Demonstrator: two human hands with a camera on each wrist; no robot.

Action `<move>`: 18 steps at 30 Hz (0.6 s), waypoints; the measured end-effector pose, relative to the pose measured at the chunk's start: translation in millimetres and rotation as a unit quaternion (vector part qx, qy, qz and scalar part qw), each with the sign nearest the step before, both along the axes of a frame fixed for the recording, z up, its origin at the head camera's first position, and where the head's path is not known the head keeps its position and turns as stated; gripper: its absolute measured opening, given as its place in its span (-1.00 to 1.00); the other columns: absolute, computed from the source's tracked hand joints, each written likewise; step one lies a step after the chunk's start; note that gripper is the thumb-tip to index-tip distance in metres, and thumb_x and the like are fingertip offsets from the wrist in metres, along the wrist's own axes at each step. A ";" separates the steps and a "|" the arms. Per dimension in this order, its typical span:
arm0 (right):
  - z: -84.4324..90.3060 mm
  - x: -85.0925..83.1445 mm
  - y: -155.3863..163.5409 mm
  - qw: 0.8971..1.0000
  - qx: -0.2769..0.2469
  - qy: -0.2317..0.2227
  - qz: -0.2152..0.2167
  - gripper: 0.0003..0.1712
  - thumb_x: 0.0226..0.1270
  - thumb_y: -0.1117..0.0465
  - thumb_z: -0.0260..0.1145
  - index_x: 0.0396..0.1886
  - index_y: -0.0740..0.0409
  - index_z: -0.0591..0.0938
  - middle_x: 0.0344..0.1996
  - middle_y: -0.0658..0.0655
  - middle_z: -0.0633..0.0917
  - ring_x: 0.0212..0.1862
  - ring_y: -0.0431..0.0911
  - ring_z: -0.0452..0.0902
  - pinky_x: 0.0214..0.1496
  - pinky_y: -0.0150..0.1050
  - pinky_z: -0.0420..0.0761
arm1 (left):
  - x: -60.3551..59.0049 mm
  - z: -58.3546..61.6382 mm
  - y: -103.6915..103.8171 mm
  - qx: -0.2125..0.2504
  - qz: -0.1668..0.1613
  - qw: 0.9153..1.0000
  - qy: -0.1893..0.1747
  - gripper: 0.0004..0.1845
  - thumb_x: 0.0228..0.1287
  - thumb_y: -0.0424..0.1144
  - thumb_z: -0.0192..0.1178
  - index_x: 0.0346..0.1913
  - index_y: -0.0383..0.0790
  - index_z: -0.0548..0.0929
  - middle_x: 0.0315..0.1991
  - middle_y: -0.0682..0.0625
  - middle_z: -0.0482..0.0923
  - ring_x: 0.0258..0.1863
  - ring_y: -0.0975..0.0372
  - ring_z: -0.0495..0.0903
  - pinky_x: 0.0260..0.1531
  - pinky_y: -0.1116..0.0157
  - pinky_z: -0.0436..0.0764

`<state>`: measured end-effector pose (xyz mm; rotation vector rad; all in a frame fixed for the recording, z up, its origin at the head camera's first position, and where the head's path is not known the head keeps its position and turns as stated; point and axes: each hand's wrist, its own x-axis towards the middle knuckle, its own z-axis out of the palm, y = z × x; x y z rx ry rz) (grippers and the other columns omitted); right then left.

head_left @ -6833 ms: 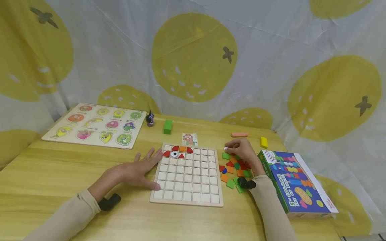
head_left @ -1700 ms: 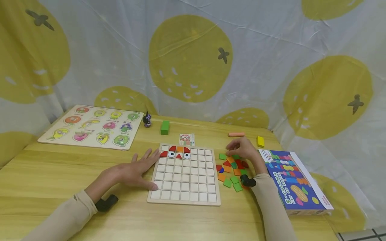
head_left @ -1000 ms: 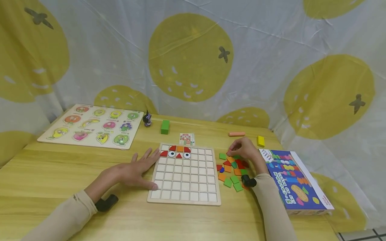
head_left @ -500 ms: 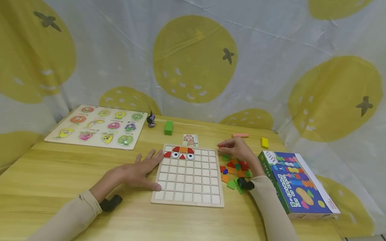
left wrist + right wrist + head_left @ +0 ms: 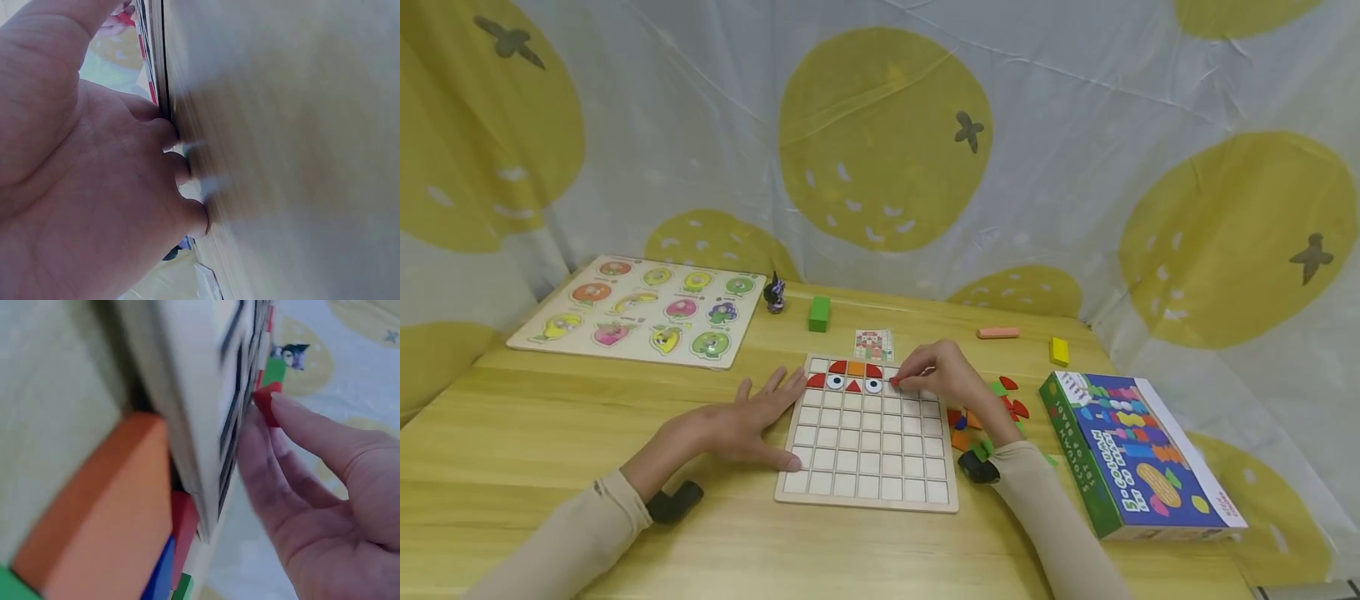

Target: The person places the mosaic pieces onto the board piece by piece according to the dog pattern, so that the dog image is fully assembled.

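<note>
Fingertips and thumb of the right hand point(image 5: 951, 375) pinch a small red piece point(image 5: 267, 403) over the gridded board point(image 5: 863, 461), just right of the 2 round eye pieces point(image 5: 873, 386) – whether it touches the wood, I can't tell. The left hand point(image 5: 741, 425) holds nothing; it lies spread along the board's left edge, thumb on the near corner. Around the eyes sit 3 curved red pieces, 1 red triangle point(image 5: 853, 387) and 1 orange square point(image 5: 856, 367). Loose coloured pieces point(image 5: 960, 440) lie under the right forearm, beside the board, with a blue-topped box point(image 5: 1150, 467) further right. Just beyond the board rests a small picture card point(image 5: 873, 344) – a green block point(image 5: 819, 314) stands behind it, to the left
</note>
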<state>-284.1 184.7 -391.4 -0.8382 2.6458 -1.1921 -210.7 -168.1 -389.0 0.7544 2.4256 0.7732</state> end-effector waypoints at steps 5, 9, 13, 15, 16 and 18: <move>-1.3 2.1 -3.5 1.000 0.026 0.007 -0.001 -0.85 0.28 0.37 0.62 -0.15 0.20 0.90 -0.23 0.07 0.86 -0.23 -0.13 0.72 -0.22 -0.29 0.71 | 0.4 1.0 -0.9 0.003 -0.002 1.000 0.000 0.35 0.31 0.21 0.50 0.75 -0.36 -0.21 0.77 -0.28 -0.43 0.72 -0.24 -0.51 0.54 -0.42 -0.50; -0.1 4.2 -3.0 0.999 0.037 -0.008 -0.014 -0.80 0.29 0.34 0.63 -0.10 0.21 0.88 -0.23 0.05 0.87 -0.24 -0.16 0.71 -0.20 -0.29 0.72 | 0.7 0.6 -1.1 0.006 -0.004 1.000 -0.001 0.36 0.30 0.21 0.50 0.75 -0.36 -0.21 0.77 -0.29 -0.43 0.72 -0.25 -0.51 0.53 -0.43 -0.50; 0.9 4.7 -3.9 0.999 0.042 -0.007 0.001 -0.89 0.32 0.36 0.59 -0.17 0.20 0.90 -0.23 0.05 0.86 -0.24 -0.16 0.70 -0.22 -0.30 0.70 | 0.5 0.3 -0.9 0.010 -0.006 1.000 -0.001 0.35 0.32 0.19 0.50 0.75 -0.36 -0.22 0.77 -0.29 -0.43 0.72 -0.26 -0.51 0.53 -0.44 -0.50; 0.6 4.1 -4.9 0.999 0.038 -0.004 0.018 -0.90 0.33 0.36 0.58 -0.18 0.21 0.91 -0.23 0.07 0.85 -0.25 -0.16 0.70 -0.25 -0.31 0.68 | 0.6 0.7 -0.6 0.011 -0.007 1.000 -0.001 0.34 0.32 0.19 0.50 0.75 -0.35 -0.22 0.77 -0.29 -0.43 0.72 -0.26 -0.51 0.53 -0.44 -0.50; 0.3 3.8 -5.4 0.999 0.035 -0.004 0.024 -0.90 0.33 0.36 0.58 -0.18 0.21 0.91 -0.24 0.07 0.85 -0.25 -0.17 0.70 -0.26 -0.31 0.67 | 0.7 1.0 -0.4 0.012 -0.007 1.000 0.000 0.34 0.32 0.20 0.49 0.75 -0.35 -0.21 0.77 -0.29 -0.42 0.72 -0.26 -0.50 0.53 -0.44 -0.50; -0.2 3.5 -6.2 0.999 0.030 -0.008 0.030 -0.88 0.32 0.36 0.59 -0.17 0.21 0.91 -0.24 0.07 0.85 -0.27 -0.18 0.69 -0.28 -0.33 0.66 | 0.6 1.4 -0.2 0.011 -0.007 1.000 0.000 0.34 0.32 0.20 0.49 0.75 -0.35 -0.21 0.77 -0.29 -0.42 0.72 -0.26 -0.51 0.53 -0.44 -0.50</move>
